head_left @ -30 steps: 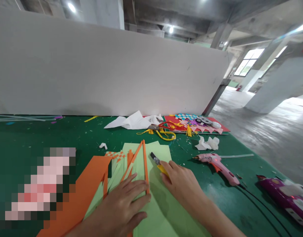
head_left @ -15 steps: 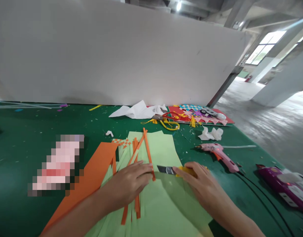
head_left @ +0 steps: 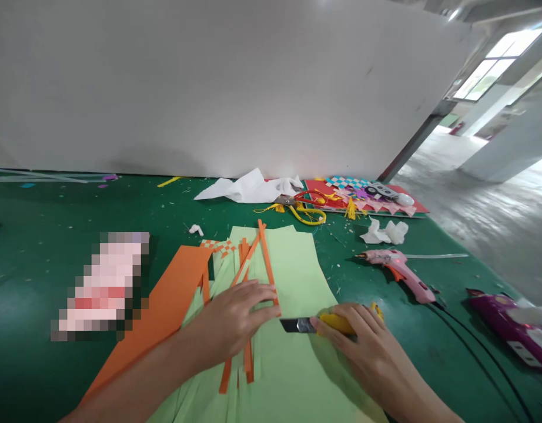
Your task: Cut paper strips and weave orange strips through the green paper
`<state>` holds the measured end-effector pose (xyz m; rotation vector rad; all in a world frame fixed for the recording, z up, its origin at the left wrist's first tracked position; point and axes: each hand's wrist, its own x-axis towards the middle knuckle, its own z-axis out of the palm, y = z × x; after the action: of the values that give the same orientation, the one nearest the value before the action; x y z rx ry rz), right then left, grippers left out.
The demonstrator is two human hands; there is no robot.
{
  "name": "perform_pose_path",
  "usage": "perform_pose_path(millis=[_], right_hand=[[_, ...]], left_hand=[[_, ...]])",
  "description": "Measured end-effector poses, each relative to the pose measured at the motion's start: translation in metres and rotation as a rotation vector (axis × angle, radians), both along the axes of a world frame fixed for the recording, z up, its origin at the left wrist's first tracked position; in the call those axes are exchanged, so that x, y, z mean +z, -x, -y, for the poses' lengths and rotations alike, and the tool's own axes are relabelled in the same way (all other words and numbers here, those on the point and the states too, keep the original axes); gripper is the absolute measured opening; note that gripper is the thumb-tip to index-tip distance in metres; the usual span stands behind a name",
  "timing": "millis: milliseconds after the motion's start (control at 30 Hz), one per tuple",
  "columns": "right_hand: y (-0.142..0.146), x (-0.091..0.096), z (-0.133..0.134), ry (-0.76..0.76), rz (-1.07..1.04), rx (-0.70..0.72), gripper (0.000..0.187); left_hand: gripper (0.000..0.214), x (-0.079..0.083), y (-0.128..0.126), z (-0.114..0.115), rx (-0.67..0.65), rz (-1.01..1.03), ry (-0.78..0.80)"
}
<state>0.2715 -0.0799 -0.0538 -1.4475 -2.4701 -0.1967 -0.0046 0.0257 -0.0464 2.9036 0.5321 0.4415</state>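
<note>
My right hand (head_left: 363, 335) is closed round a yellow utility knife (head_left: 337, 323), its blade out and pointing left, close to the lower end of an orange paper strip (head_left: 266, 258). The fingertips of my left hand (head_left: 240, 311) close on that strip near its lower end. Beneath both hands lie light green paper sheets (head_left: 293, 364). More orange strips (head_left: 248, 361) and narrow green strips lie under and around my left hand, partly hidden by it. A larger orange paper sheet (head_left: 165, 299) rests under my left forearm.
A pink glue gun (head_left: 403, 273) and a purple device (head_left: 509, 329) lie at the right, with a black cord. Scissors (head_left: 304, 205), white tissue (head_left: 248, 188) and a red board (head_left: 412, 197) with paper pieces are at the back, before a pale upright panel (head_left: 209, 88). A blurred pink item (head_left: 106, 282) lies left.
The knife and my right hand have come slightly nearer to me, the blade now level with the strip's lower end. My left fingers stay at the strip. The view has shifted slightly.
</note>
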Motion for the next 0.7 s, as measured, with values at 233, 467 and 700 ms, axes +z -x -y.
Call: perform_pose_path(millis=[233, 467, 700], right_hand=[[0.003, 0.002, 0.001, 0.022, 0.022, -0.028, 0.056], [0.006, 0.005, 0.001, 0.02, 0.037, -0.028, 0.051], [0.021, 0.014, 0.014, 0.066, 0.086, 0.032, 0.04]], left_hand=[[0.043, 0.002, -0.001, 0.0, 0.0, -0.007, 0.009], [0.038, 0.002, -0.001, 0.002, 0.018, -0.005, 0.009], [0.029, -0.001, -0.001, 0.003, 0.023, 0.064, 0.008]])
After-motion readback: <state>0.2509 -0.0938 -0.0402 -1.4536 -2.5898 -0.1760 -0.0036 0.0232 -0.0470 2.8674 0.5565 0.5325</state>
